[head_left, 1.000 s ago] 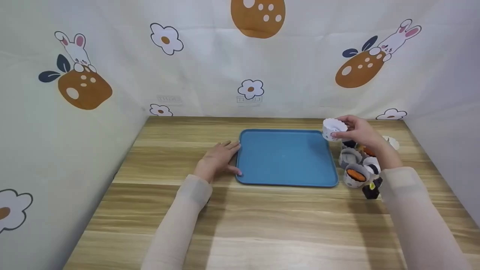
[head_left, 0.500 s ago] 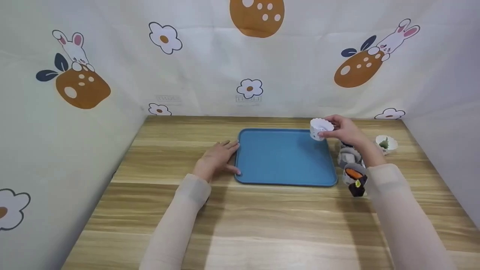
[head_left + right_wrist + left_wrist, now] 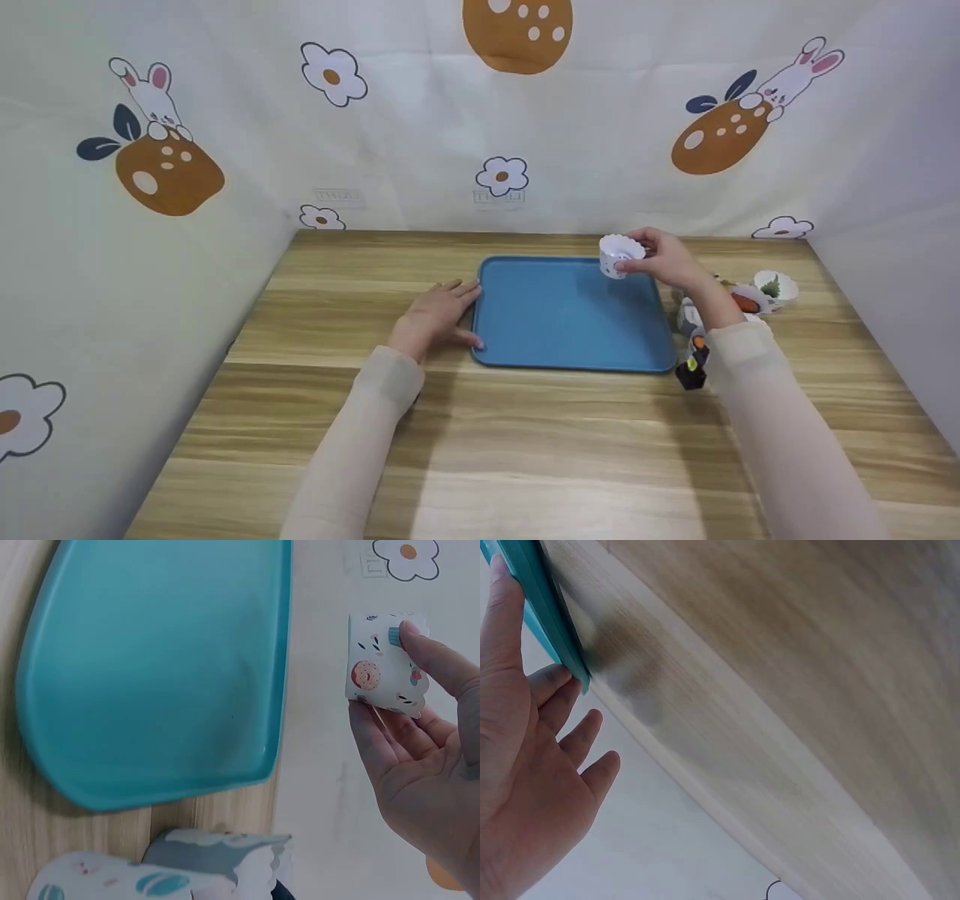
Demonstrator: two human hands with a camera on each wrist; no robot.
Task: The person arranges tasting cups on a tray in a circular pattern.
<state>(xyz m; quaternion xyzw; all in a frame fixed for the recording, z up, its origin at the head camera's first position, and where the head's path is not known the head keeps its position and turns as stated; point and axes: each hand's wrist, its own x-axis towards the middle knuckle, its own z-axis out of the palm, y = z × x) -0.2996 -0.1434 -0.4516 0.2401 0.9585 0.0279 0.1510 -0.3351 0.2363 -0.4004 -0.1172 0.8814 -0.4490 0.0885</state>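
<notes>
My right hand [image 3: 670, 262] pinches a white scallop-edged paper baking cup [image 3: 615, 259] between thumb and fingers, above the back right part of a blue tray [image 3: 562, 319]. The right wrist view shows a printed doughnut and cupcake on the cup's side [image 3: 386, 664]; its inside cannot be made out well. At the tray's left rim, my left hand [image 3: 436, 315] rests with its fingers spread, touching the edge. In the left wrist view the thumb and some fingertips of the left hand [image 3: 536, 750] meet the tray's rim [image 3: 555, 630], the other fingers standing apart from it.
To the tray's right, partly hidden by my right forearm, several paper cups stand together. One cup [image 3: 784, 289] has a green leaf in it, and an orange piece [image 3: 745, 302] shows nearby. In front lies a black object with a yellow mark [image 3: 691, 369]. Patterned cloth walls surround the table.
My right hand has carried the paper cup leftward, from the tray's back right corner to over the tray. The leafy cup has come into clearer view. My left hand has stayed put.
</notes>
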